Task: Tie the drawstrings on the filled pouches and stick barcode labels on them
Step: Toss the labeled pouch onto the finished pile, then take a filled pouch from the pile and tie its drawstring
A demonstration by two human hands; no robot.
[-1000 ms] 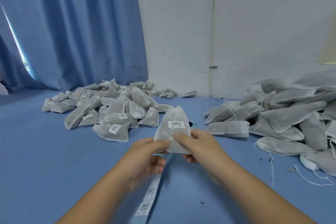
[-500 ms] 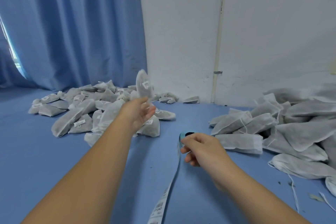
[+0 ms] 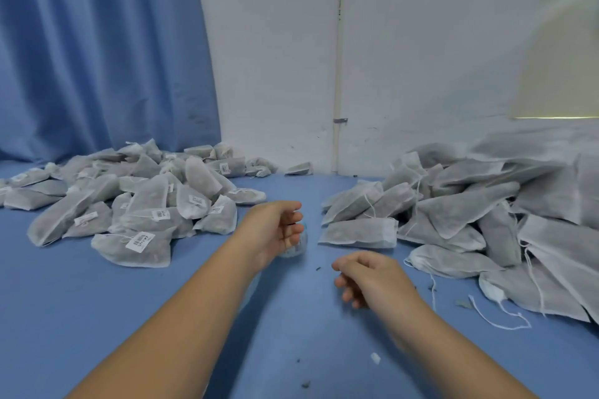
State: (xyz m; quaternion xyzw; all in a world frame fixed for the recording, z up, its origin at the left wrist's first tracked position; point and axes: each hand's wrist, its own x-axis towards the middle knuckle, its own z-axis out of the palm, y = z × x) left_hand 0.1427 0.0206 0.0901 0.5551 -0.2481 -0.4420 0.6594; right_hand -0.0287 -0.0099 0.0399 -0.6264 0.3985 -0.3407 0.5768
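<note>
My left hand (image 3: pixel 275 230) hovers palm-right at the middle of the blue table, fingers loosely curled and holding nothing. Just behind its fingers a roll of barcode labels (image 3: pixel 296 249) peeks out, mostly hidden. My right hand (image 3: pixel 366 275) floats lower and to the right, fingers loosely bent, with nothing in it. A heap of labelled, tied pouches (image 3: pixel 146 204) lies to the left. To the right a bigger heap of unlabelled pouches (image 3: pixel 453 214) spreads out with loose white drawstrings. Its nearest pouch (image 3: pixel 359 232) lies flat just beyond my right hand.
The blue table (image 3: pixel 81 301) meets a white wall (image 3: pixel 275 74) at the back, with a blue curtain (image 3: pixel 97 42) on the left. Loose drawstring ends (image 3: pixel 499 321) trail off the right heap. Dark crumbs and a small white scrap (image 3: pixel 375 358) dot the table near me.
My left hand threw the labelled pouch onto the left heap and came back to the middle. My right hand let go of the label strip and moved toward the right heap.
</note>
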